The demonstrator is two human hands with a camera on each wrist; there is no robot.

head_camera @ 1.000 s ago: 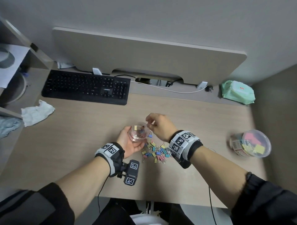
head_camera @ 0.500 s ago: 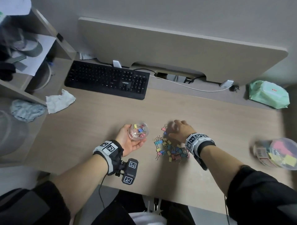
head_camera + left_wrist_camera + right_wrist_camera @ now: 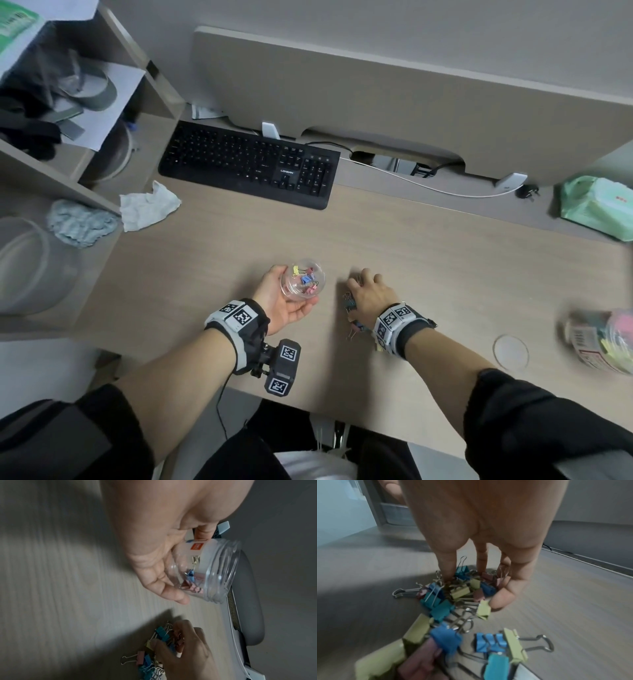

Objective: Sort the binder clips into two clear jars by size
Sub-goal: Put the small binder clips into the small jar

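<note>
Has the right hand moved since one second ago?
Yes. The right hand left the small jar mouth and came down onto the clip pile on the desk, beside the jar.

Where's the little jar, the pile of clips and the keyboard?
little jar [image 3: 302, 281]: head view, on its clear wall.
pile of clips [image 3: 460, 592]: right wrist view, on a yellow clip mid-pile.
keyboard [image 3: 239, 161]: head view, on its keys.
</note>
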